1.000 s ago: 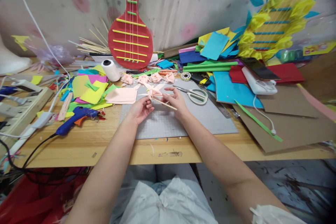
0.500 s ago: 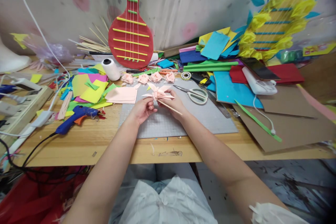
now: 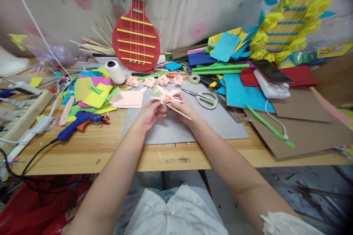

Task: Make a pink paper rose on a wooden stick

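Observation:
Between my two hands, above the grey cutting mat (image 3: 176, 130), is a pale pink paper flower (image 3: 166, 96) with pointed petals. My left hand (image 3: 152, 114) pinches its near left side, thumb and fingertips together at the base. My right hand (image 3: 185, 107) grips the flower from the right; a thin wooden stick (image 3: 179, 112) slants out under it toward my right wrist. Fingers partly hide the flower's base. Just beyond, several finished pink paper roses (image 3: 149, 82) lie in a row. Pink paper sheets (image 3: 127, 99) rest left of my hands, and scissors (image 3: 204, 99) lie to the right.
A blue glue gun (image 3: 79, 123) with a black cord lies at left, near coloured paper scraps (image 3: 96, 93). A thread spool (image 3: 115, 72) and a red paper lute (image 3: 136, 40) stand behind. Brown cardboard (image 3: 298, 125) and a white power bank (image 3: 271, 86) are at right.
The left fingers have shifted slightly at the flower's base, with the lower fingers a little more spread. The flower and the right hand stay nearly in place.

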### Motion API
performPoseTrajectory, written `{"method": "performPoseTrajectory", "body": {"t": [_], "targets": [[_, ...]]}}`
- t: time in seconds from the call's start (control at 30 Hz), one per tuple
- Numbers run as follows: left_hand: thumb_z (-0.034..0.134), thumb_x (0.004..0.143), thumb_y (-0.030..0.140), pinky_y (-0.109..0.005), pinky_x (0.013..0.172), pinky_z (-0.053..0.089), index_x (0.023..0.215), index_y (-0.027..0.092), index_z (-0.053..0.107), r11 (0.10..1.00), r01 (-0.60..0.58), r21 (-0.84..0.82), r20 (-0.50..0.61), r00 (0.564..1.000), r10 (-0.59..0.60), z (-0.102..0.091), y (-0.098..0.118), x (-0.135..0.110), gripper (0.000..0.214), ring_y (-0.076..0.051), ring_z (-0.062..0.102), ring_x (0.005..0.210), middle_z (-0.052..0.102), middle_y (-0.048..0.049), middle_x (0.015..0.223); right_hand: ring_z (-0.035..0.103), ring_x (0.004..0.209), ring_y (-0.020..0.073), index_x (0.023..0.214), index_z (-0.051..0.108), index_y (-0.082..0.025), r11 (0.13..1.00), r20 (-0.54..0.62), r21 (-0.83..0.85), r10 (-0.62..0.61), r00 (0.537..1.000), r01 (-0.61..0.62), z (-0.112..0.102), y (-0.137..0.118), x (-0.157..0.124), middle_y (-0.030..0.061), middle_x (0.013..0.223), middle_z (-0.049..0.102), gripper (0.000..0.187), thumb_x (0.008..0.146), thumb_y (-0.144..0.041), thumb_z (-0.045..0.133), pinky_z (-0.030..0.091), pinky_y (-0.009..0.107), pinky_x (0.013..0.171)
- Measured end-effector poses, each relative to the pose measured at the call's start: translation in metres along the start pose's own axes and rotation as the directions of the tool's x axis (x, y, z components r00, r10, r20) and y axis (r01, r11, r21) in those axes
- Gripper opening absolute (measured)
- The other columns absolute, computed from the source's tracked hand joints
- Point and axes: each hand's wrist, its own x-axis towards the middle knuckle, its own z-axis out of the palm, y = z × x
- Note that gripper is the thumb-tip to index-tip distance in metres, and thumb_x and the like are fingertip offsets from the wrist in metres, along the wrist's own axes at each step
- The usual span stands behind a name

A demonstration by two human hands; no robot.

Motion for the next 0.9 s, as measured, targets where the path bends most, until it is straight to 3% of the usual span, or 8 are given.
{"method": "performPoseTrajectory", "body": {"t": [0.23,0.47,0.6,0.73,0.9], "targets": [[0.059,0.069,0.021,-0.021,0.045,0.05,0.082,0.015,0.052,0.996,-0.05,0.078,-0.01,0.999,0.05,0.004,-0.001,-0.003,0.015,-0.011,0.061,0.053,0.058,-0.0004,0.067,0.057,0.058,0.0094,0.082,0.04,-0.021,1.0,0.069,-0.003,-0.008,0.998,0.008,-0.005,0.002,0.001,-0.0047,0.072,0.062,0.046,0.05,-0.026,0.072,0.044,0.023,0.056],[0.06,0.068,0.018,-0.021,0.049,0.05,0.078,0.015,0.05,0.992,-0.097,0.076,-0.103,0.989,0.105,0.0,0.002,0.0,0.015,-0.011,0.062,0.058,0.061,-0.0026,0.073,0.058,0.056,0.0102,0.089,0.04,-0.022,0.993,0.134,-0.074,0.099,0.986,-0.09,-0.001,-0.008,-0.008,-0.0022,0.073,0.063,0.047,0.056,-0.033,0.071,0.046,0.023,0.05],[0.061,0.067,0.019,-0.016,0.043,0.044,0.078,0.014,0.051,0.987,-0.114,0.111,-0.16,0.978,0.131,-0.001,0.003,-0.001,0.016,-0.009,0.059,0.054,0.062,-0.0023,0.071,0.053,0.046,0.0086,0.092,0.039,-0.023,0.969,0.16,-0.202,0.173,0.972,-0.139,-0.004,-0.01,-0.011,-0.0033,0.066,0.062,0.049,0.057,-0.037,0.071,0.039,0.018,0.037],[0.061,0.065,0.019,-0.013,0.035,0.034,0.076,0.015,0.052,0.982,-0.147,0.116,-0.209,0.963,0.168,-0.001,0.005,-0.001,0.015,-0.006,0.055,0.049,0.062,-0.0007,0.07,0.049,0.04,0.0079,0.092,0.036,-0.023,0.945,0.167,-0.251,0.256,0.952,-0.21,-0.008,-0.01,-0.012,-0.0044,0.06,0.06,0.053,0.057,-0.038,0.071,0.034,0.017,0.033],[0.058,0.064,0.017,-0.012,0.036,0.031,0.073,0.015,0.048,0.973,-0.207,0.106,-0.242,0.943,0.227,-0.004,0.003,0.004,0.014,-0.004,0.05,0.047,0.061,0.0007,0.071,0.038,0.033,0.0045,0.078,0.037,-0.022,0.912,0.061,-0.358,0.235,0.97,-0.198,-0.005,-0.008,-0.012,-0.0072,0.047,0.052,0.043,0.059,-0.044,0.068,0.023,0.015,0.03]]}}
